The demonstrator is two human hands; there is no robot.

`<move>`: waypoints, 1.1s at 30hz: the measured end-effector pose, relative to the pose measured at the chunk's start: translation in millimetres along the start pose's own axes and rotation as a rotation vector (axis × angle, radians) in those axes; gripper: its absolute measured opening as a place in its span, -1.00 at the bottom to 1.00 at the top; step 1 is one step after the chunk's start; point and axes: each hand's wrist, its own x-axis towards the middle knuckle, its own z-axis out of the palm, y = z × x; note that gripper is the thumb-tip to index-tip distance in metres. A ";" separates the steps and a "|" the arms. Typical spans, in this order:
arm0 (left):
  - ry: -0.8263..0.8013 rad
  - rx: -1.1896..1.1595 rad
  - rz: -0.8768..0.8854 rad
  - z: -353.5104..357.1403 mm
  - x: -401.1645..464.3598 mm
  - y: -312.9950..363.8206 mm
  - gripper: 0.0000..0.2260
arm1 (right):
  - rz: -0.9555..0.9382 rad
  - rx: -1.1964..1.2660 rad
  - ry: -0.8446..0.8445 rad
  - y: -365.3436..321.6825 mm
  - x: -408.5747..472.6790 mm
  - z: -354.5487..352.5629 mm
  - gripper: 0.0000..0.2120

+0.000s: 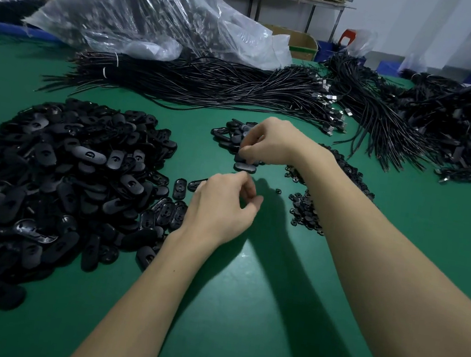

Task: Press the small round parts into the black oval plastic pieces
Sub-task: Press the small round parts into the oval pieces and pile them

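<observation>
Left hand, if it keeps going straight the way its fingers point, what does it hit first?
Probably the black oval piece lying just beyond the left hand, below the right hand. The fingers point up and slightly right, but depth is unclear, so it may pass over it.

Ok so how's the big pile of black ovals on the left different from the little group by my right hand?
The big pile is heaped several layers deep and covers a wide patch; the little group is a thin scatter, partly hidden by the right hand. The big pile lies nearer than the little group. Both are black oval pieces on the green table.
</observation>
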 end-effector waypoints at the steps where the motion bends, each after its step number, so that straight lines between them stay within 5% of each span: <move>1: -0.007 0.007 0.003 -0.2 -0.6 0.6 -0.88 | -0.029 -0.033 -0.058 -9.8 1.8 -1.3 -0.92; 8: -0.076 0.029 0.009 -0.5 0.1 2.4 -0.87 | -0.158 -0.341 -0.288 -67.9 10.2 17.6 -0.82; 14: -0.074 0.027 -0.033 -4.2 -0.4 3.1 -0.72 | -0.151 -0.404 -0.321 -73.5 19.1 35.3 -0.75; 19: -0.024 -0.018 -0.015 -6.2 -2.1 2.6 -0.90 | -0.204 -0.142 -0.094 -53.7 9.7 22.4 -0.93; 33: 0.109 -0.028 0.013 -14.7 3.0 -8.9 -0.92 | -0.028 0.339 0.306 40.0 -88.4 33.6 -0.75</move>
